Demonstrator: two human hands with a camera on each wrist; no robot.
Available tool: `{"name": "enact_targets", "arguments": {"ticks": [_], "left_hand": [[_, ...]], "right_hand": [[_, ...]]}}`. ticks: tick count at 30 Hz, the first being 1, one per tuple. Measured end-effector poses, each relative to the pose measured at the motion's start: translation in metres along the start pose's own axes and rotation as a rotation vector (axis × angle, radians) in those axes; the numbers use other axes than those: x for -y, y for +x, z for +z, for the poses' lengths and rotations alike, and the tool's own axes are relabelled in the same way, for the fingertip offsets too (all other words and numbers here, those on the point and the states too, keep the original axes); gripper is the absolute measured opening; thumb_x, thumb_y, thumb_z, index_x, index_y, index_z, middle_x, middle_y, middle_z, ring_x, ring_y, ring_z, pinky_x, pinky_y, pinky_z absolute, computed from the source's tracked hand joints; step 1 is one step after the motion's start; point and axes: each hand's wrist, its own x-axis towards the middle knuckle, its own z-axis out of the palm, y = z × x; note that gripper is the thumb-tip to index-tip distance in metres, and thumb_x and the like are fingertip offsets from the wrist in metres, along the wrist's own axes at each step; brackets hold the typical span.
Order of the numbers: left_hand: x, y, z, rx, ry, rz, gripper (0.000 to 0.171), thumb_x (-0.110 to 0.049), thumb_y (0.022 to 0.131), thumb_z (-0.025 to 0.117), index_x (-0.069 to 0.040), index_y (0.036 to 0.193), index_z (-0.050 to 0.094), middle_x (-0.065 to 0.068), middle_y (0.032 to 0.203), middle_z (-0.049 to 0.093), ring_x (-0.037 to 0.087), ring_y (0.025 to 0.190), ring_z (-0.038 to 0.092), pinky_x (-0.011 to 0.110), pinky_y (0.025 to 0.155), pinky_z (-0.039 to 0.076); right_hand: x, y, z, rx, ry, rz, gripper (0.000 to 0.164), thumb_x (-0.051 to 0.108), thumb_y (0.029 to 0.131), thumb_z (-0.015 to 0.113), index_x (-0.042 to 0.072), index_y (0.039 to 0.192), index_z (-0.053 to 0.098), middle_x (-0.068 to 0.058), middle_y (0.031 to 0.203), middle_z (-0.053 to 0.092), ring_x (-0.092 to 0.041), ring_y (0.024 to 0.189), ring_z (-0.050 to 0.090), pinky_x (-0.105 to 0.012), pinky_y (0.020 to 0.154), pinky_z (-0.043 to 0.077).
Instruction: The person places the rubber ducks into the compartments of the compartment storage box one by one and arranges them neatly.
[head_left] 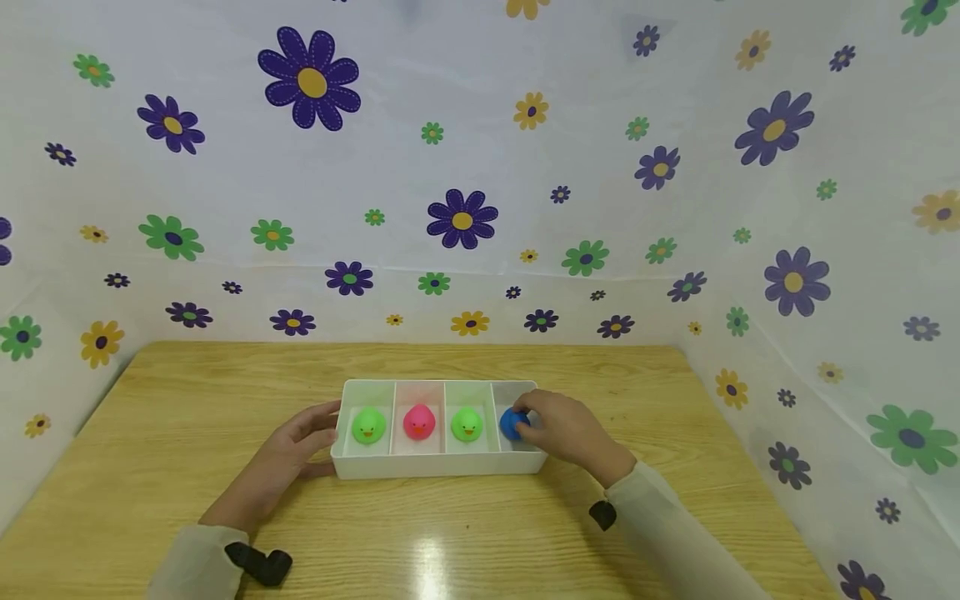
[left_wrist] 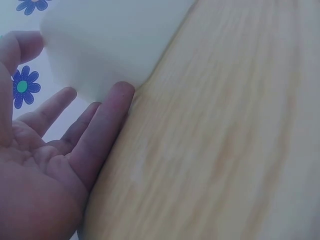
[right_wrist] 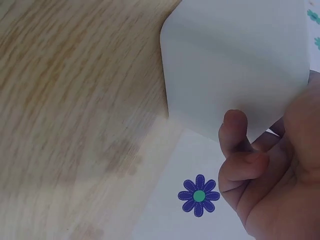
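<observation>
A white divided box lies lengthwise on the table, one small rubber duck in each compartment. From left to right sit a green duck, a pink duck, another green duck and a blue duck. My right hand reaches over the box's right end and pinches the blue duck inside the rightmost compartment; the right wrist view hides that duck behind the box wall. At the left end, my left hand touches the box with extended, spread fingers.
The wooden table extends around the box. White flower-patterned cloth stands behind the table and along its sides. Dark straps sit at the cuffs of both light sleeves.
</observation>
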Motion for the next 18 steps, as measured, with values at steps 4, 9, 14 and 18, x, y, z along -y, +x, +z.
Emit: {"name": "enact_targets", "arguments": {"ticks": [4,9,14,18], "left_hand": [[-0.002,0.002,0.001,-0.003,0.010,-0.003,0.064,-0.038,0.106,0.060,-0.017,0.161,0.035,0.016,0.160,0.038,0.036,0.134,0.052,0.046,0.098,0.057],[0.000,0.004,0.000,-0.016,0.018,-0.004,0.064,-0.036,0.106,0.060,-0.015,0.161,0.035,0.018,0.160,0.038,0.037,0.137,0.049,0.046,0.098,0.058],[0.005,0.002,-0.007,-0.022,0.000,-0.015,0.068,-0.040,0.104,0.062,-0.016,0.161,0.034,0.018,0.162,0.036,0.039,0.141,0.046,0.045,0.097,0.058],[0.007,-0.006,-0.018,-0.025,0.001,-0.027,0.071,-0.046,0.104,0.059,-0.016,0.162,0.031,0.018,0.163,0.035,0.038,0.143,0.043,0.040,0.099,0.057]], "right_hand": [[-0.005,-0.003,0.000,-0.041,0.046,0.005,0.024,0.025,0.097,0.073,0.012,0.118,0.072,-0.001,0.113,0.072,-0.019,0.100,0.068,-0.042,0.091,0.058],[-0.012,-0.007,0.000,-0.200,0.099,-0.031,0.027,0.022,0.097,0.072,0.012,0.122,0.071,-0.002,0.112,0.070,-0.011,0.078,0.055,-0.027,0.064,0.050],[-0.021,-0.006,0.002,-0.341,0.151,-0.007,0.029,0.016,0.097,0.069,0.008,0.125,0.069,-0.007,0.116,0.068,-0.019,0.090,0.058,-0.031,0.069,0.050],[-0.030,-0.005,0.004,-0.378,0.211,0.052,0.033,0.015,0.097,0.067,0.005,0.129,0.065,-0.009,0.119,0.068,-0.025,0.098,0.060,-0.037,0.076,0.053]]}}
